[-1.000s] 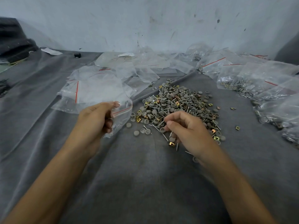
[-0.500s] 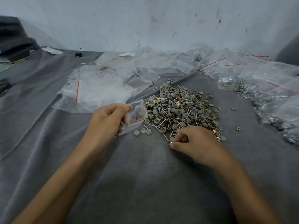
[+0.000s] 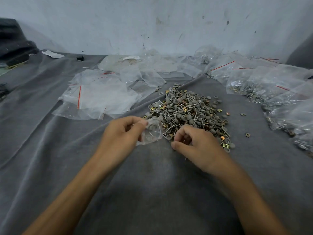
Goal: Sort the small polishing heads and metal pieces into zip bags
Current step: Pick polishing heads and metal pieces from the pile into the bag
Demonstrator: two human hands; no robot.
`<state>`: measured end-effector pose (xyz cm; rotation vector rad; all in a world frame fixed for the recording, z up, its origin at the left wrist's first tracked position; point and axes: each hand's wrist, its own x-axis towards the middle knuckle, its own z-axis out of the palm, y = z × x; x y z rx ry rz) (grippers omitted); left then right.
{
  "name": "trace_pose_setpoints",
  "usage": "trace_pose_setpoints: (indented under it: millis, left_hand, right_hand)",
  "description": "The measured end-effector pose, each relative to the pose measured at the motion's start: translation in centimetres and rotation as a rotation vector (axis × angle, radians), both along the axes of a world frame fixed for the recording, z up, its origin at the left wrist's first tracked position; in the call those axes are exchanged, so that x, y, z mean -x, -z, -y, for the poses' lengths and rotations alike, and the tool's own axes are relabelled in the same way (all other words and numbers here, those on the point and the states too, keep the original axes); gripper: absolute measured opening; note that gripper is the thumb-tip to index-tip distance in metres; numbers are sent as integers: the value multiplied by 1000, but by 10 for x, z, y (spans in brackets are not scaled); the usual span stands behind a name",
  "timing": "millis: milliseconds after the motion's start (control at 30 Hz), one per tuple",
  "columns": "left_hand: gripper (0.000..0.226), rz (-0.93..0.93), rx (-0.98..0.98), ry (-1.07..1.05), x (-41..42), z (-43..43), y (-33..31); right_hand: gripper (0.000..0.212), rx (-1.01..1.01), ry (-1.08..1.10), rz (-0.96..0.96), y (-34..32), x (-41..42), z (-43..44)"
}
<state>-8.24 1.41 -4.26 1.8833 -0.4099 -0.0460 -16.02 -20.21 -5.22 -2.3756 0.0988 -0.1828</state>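
The small zip bag point(image 3: 151, 131) sits at the near edge of the pile of parts point(image 3: 186, 112), pinched at its rim between the thumb and fingers of the left hand point(image 3: 122, 134). A few grey polishing heads already show through the plastic. A second ago this bag was off to the left, by the heap of empty bags point(image 3: 101, 97). It has since been carried across to the pile, so the filling of this bag is probably only beginning.

The right hand point(image 3: 196, 146) has come off the pile and is now just beside the bag. Its fingers are curled and its thumb and forefinger are pressed together. A thin pin point(image 3: 185, 158) pokes out beneath it, so it seems to grip that, though what else it holds is hidden. The likely next move is to drop the pick into the bag's mouth, which looks narrow and limp.

Filled bags point(image 3: 250, 87) lie well apart on the right of the grey cloth point(image 3: 152, 192) over the bench.
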Motion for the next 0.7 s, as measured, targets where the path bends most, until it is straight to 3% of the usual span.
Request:
trace_pose_setpoints:
  millis: [100, 267, 500, 600, 700]
  left_hand:
    - [22, 92, -146, 7, 3, 4, 4]
    - [20, 122, -172, 36, 1, 4, 9]
    - [22, 124, -172, 38, 1, 4, 10]
    - [18, 123, -166, 26, 0, 2, 9]
    - [19, 135, -178, 16, -1, 0, 6]
  right_hand:
    - [12, -174, 27, 96, -2, -2, -7]
    - [13, -321, 5, 168, -2, -5, -22]
    - [5, -337, -57, 180, 3, -9, -29]
    - [10, -399, 32, 221, 0, -12, -17]
    - [9, -324, 184, 264, -1, -12, 5]
